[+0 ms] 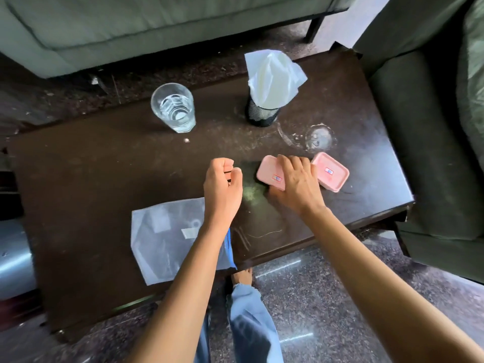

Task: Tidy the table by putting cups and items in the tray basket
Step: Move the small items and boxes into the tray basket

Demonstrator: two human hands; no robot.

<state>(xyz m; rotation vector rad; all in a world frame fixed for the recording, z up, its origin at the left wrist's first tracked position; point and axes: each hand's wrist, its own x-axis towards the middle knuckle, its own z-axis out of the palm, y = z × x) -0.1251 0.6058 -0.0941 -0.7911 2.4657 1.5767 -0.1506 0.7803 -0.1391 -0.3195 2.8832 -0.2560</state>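
Observation:
Two small pink trays lie side by side on the dark table (pixel 104 179). My right hand (pixel 297 183) lies over the left pink tray (pixel 269 171), fingers curled over its far edge. The right pink tray (pixel 331 171) sits just beyond that hand, untouched. My left hand (pixel 222 184) hovers over the table left of the trays, fingers loosely curled, holding nothing. A clear glass (pixel 174 107) stands at the back left. A second clear glass (pixel 309 137) lies on its side behind the trays. A black cup (pixel 262 113) with a white plastic bag (pixel 272 77) stuffed in it stands at the back.
A translucent plastic pouch (pixel 167 237) lies flat at the table's near edge under my left forearm. Green sofas flank the table at the back (pixel 131 27) and right (pixel 432 127). A metallic object (pixel 13 258) sits at the far left. My foot and jeans are below the table edge.

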